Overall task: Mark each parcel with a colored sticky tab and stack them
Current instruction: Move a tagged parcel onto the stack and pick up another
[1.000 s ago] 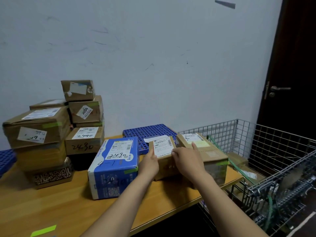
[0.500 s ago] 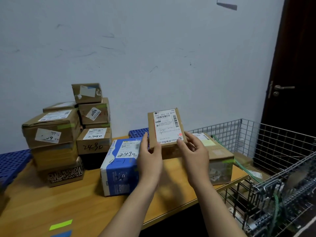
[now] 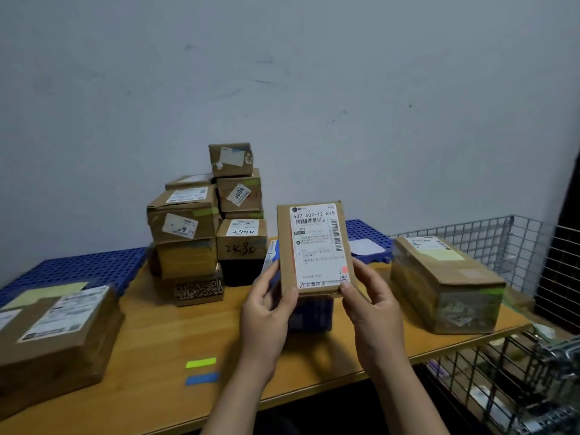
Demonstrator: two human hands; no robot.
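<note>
A small flat cardboard parcel with a white shipping label is held upright in the air above the wooden table. My left hand grips its lower left edge and my right hand grips its lower right corner. Behind the parcel a blue box is mostly hidden. A green sticky tab and a blue sticky tab lie on the table near its front edge. A stack of brown parcels stands at the back by the wall, some with green tabs.
A large brown parcel sits at the left. Another brown parcel with a green tab lies at the table's right end. A wire mesh cart stands right of the table. Blue perforated trays lie along the wall.
Both hands lifted the small parcel off the table and turned its label toward me. The view swung left, showing the large parcel at the left and the blue tab.
</note>
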